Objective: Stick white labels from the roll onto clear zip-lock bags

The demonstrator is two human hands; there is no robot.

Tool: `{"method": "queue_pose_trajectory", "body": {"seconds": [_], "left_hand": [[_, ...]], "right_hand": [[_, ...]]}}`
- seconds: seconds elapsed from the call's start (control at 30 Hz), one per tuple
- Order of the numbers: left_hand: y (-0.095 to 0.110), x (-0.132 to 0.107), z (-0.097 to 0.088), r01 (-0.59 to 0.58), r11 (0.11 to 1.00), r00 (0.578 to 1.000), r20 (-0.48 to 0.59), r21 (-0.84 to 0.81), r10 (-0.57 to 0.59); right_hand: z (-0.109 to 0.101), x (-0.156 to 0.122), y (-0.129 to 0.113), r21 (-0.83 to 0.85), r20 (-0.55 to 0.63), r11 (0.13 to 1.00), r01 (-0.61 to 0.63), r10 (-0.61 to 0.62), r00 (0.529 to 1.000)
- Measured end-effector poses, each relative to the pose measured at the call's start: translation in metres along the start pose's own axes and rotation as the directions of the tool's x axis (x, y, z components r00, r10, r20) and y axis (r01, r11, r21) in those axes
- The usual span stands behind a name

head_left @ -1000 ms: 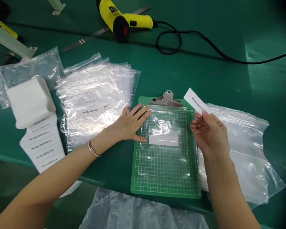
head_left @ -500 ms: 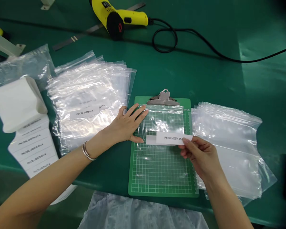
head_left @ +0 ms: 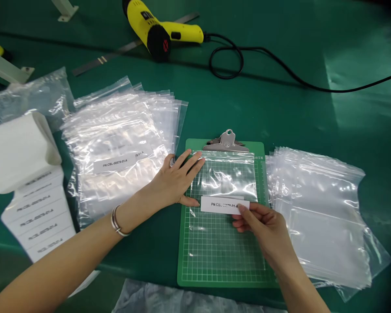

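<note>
A clear zip-lock bag [head_left: 224,248] lies on a green gridded clipboard [head_left: 270,278] under its metal clip [head_left: 228,141]. My left hand [head_left: 174,180] rests with fingers spread across the bag's upper left edge, holding nothing. Between the thumb and fingers of my right hand [head_left: 263,226] is the right end of a white printed label [head_left: 220,204], over the middle of the bag. A pale strip shows just behind the label's upper edge. Whether the label touches the bag I cannot tell.
Left of the clipboard is a pile of clear bags [head_left: 117,134], the top one labelled. A folded strip of labels [head_left: 45,217] lies farther left. More clear bags [head_left: 326,217] lie at right. At the back are a yellow heat gun [head_left: 182,32], its black cord [head_left: 289,74] and a metal ruler [head_left: 94,64].
My right hand has moved the label left, over the pale strip on the bag. My left hand stays on the bag's edge. The whole view has shifted slightly.
</note>
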State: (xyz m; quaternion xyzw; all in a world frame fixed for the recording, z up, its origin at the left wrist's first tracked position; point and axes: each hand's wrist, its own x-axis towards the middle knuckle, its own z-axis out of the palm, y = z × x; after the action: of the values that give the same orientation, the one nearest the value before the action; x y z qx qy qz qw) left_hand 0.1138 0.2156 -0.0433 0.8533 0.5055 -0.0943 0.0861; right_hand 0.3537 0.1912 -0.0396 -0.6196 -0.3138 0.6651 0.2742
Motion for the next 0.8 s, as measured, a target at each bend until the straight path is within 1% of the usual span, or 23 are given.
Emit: {"method": "queue_pose_trajectory", "body": {"seconds": [0.2, 0.33, 0.57, 0.8], "left_hand": [[0.0008, -0.0001, 0.0025, -0.005, 1.000, 0.999, -0.035, 0.027, 0.006], [0.0005, -0.0001, 0.0035, -0.014, 0.999, 0.999, -0.048, 0.039, 0.016], [0.0010, 0.0016, 0.0002, -0.002, 1.000, 1.000, 0.021, 0.003, 0.002], [0.0007, 0.0022, -0.0009, 0.001, 1.000, 1.000, 0.026, -0.020, 0.000]], "right_hand": [[0.0014, 0.0002, 0.0035, 0.000, -0.024, 0.999, 0.042, -0.042, 0.999], [0.0005, 0.0012, 0.0043, -0.026, -0.032, 0.999, 0.047, -0.048, 0.998], [-0.0019, 0.0032, 0.0046, -0.058, -0.063, 0.997, 0.046, -0.049, 0.997], [0.0017, 0.0024, 0.0025, -0.056, -0.109, 0.998, 0.026, -0.032, 0.993]]}}
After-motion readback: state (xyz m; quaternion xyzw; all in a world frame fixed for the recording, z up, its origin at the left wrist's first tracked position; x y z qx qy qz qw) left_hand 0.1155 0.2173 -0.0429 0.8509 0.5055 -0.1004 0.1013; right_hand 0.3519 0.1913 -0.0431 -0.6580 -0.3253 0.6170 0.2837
